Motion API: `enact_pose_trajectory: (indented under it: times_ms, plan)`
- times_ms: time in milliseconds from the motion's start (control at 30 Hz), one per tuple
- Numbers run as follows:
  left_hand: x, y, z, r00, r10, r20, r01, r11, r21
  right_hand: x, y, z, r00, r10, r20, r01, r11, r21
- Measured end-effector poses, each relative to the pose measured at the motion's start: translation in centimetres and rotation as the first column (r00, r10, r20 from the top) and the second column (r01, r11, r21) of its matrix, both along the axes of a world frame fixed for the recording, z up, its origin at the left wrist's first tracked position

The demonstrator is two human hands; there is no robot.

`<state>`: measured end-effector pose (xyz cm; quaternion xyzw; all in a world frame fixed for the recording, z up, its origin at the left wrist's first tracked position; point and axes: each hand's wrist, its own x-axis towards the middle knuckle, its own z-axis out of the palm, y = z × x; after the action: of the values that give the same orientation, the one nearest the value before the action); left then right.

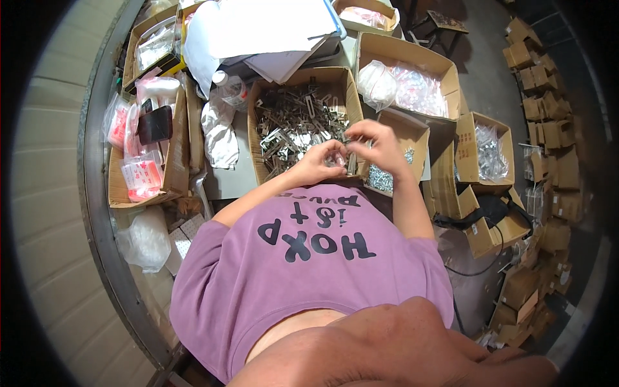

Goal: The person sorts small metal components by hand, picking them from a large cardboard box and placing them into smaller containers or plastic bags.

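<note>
My left hand (316,164) is closed, its fingers curled round something small, clear and shiny that looks like thin plastic (333,158). Just beside it, my right hand (379,146) bends its fingers together toward the same spot. What the right fingertips pinch, if anything, is too small to make out. Both hands hover over the near right side of an open cardboard box (253,138) filled with loose flat metal pieces (303,116). Partly behind my right forearm, another carton (418,135) contains many small silvery parts (380,178).
Papers (264,29) lie behind the metal pieces. A clear bottle (230,87) and white cloth (220,132) are on the left, near a carton (169,174) with pink bags and a dark phone (155,125). Cartons of bagged parts (412,87) stand right; stacked boxes (554,145) line the floor.
</note>
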<state>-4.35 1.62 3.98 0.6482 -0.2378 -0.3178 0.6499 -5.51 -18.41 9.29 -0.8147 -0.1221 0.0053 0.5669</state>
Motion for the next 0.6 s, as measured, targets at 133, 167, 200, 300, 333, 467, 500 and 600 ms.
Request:
enact_pose_trajectory:
  times_ms: [133, 167, 200, 300, 333, 467, 500, 600]
  plan:
    - [-0.1, 0.2, 0.2, 0.999, -0.006, -0.041, 0.006, 1.0, -0.007, 4.6, -3.3, -2.7, 0.853, -0.475, 0.216, 0.522, 0.786, -0.331]
    - [-0.2, 0.2, 0.3, 0.999, -0.006, -0.031, 0.006, 1.0, -0.006, 6.0, -4.4, -3.9, 0.838, -0.475, 0.268, 0.545, 0.743, -0.389]
    - [-0.2, 0.3, 0.1, 1.0, -0.003, -0.029, 0.003, 1.0, -0.006, 7.2, -4.3, -3.9, 0.827, -0.489, 0.277, 0.559, 0.666, -0.494]
    - [-0.4, 0.6, -0.3, 0.999, 0.008, -0.049, -0.009, 1.0, -0.02, 10.6, -4.2, -4.6, 0.901, -0.431, 0.047, 0.283, 0.502, -0.817]
    - [-0.4, 0.6, -0.3, 0.998, 0.011, -0.056, -0.013, 0.999, -0.047, 11.4, -4.5, -6.1, 0.908, -0.418, 0.043, 0.253, 0.462, -0.85]
    - [-0.3, 1.1, -0.3, 0.998, 0.022, -0.065, -0.025, 0.999, -0.043, 12.6, -5.6, -9.1, 0.924, -0.286, 0.255, 0.35, 0.36, -0.865]
    - [-0.3, 1.4, -0.4, 0.997, 0.032, -0.064, -0.033, 0.999, -0.018, 12.2, -5.1, -7.9, 0.928, -0.272, 0.256, 0.346, 0.365, -0.865]
    - [-0.2, 1.7, -0.4, 0.997, 0.04, -0.067, -0.042, 0.999, -0.026, 11.4, -5.0, -6.4, 0.888, -0.432, 0.158, 0.385, 0.509, -0.77]
